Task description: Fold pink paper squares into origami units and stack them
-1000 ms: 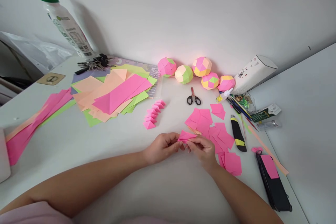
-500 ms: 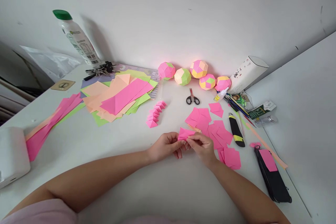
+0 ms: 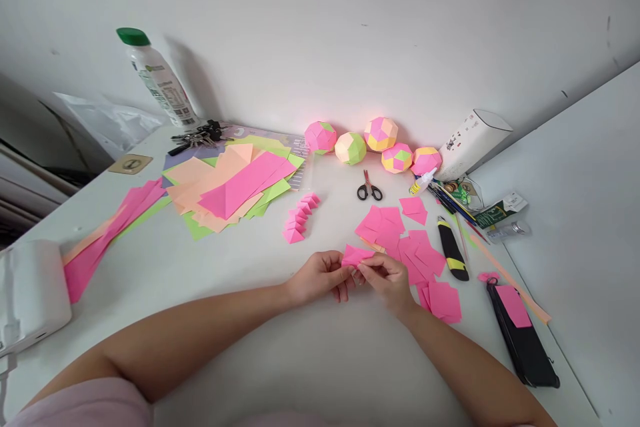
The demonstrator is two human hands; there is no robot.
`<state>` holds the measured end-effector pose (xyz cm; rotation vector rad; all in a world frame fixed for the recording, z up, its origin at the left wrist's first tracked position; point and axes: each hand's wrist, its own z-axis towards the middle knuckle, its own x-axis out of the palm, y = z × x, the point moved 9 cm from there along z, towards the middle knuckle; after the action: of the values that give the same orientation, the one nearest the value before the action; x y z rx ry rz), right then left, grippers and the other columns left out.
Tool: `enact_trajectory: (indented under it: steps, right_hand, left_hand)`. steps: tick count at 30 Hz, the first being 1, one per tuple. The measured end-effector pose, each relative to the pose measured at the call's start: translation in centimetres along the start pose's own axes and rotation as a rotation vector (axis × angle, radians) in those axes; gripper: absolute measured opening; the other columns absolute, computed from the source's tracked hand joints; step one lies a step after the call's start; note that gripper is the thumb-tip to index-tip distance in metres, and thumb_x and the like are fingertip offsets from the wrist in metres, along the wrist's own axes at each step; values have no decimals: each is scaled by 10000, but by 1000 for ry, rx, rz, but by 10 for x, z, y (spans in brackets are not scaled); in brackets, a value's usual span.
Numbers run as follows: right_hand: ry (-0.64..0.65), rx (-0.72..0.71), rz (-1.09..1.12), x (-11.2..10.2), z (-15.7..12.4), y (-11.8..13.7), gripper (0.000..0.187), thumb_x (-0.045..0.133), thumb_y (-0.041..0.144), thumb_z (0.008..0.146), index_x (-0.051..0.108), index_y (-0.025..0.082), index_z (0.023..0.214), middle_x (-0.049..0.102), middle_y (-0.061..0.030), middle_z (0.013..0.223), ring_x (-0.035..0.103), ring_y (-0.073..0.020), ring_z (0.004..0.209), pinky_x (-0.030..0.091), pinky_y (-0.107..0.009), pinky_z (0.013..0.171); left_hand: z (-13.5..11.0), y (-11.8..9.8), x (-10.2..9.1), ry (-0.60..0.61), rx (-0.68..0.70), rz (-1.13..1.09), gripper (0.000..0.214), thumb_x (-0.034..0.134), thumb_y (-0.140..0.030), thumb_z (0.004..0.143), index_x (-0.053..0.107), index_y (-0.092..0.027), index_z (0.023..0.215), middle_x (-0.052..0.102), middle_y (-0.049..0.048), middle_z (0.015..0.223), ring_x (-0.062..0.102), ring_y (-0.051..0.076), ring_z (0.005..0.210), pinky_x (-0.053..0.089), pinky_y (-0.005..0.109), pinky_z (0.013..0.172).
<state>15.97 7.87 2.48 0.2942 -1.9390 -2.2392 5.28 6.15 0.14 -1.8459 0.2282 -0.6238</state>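
Observation:
A small pink piece of paper (image 3: 356, 255) is pinched between both hands above the table. My left hand (image 3: 323, 275) grips its left side with thumb and fingers. On the right side my right hand (image 3: 387, 278) holds the same paper, fingertips close to the left thumb. Some folds in the paper are partly hidden by the fingers. Beyond the left hand lies a row of folded pink paper pieces (image 3: 301, 217). Loose pink paper squares (image 3: 423, 257) are spread beside and past the right hand.
Scissors (image 3: 369, 188), a glue bottle (image 3: 423, 182) and a box cutter (image 3: 453, 250) lie right of centre. Several paper balls (image 3: 351, 148) line the wall. Coloured sheets (image 3: 235, 187), keys (image 3: 200, 135) and a bottle (image 3: 163, 83) are at left; a black pouch (image 3: 523, 347) lies at right.
The view has shifted slightly, so things at the left appear farther right. Both hands keep nearly the same hold on the pink paper.

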Motion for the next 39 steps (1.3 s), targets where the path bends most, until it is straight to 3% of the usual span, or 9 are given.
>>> enact_trajectory:
  steps: [16,23,30,39]
  right_hand:
    - [21,54,44,3,0,-1,40,633,201,779,603,192,754,643,-7,638,631,-144,586,531,-277,556]
    - [-1,149,139,0,4,-14,207,648,268,772,510,224,920,572,7,779,611,-131,651,523,-264,562]
    - [126,167,42,10,6,-7,153,583,332,818,607,181,817,579,-2,672,576,-133,596,502,-268,557]
    - [118,222,16,8,3,-12,220,591,369,802,566,190,676,577,6,581,553,-140,531,486,-274,523]
  left_hand:
    - [2,4,-3,-10,-30,-43,338,603,-464,761,559,-128,769,640,29,654,613,116,470,462,203,415]
    - [4,5,-11,-93,-2,-109,328,610,-457,760,517,-142,750,654,28,666,608,117,457,455,207,392]
    - [3,6,-12,-103,19,-106,340,615,-468,749,499,-148,742,660,24,673,605,110,457,450,201,385]
    - [2,5,-11,-110,16,-99,340,613,-463,754,488,-148,738,665,33,679,600,108,461,449,196,386]
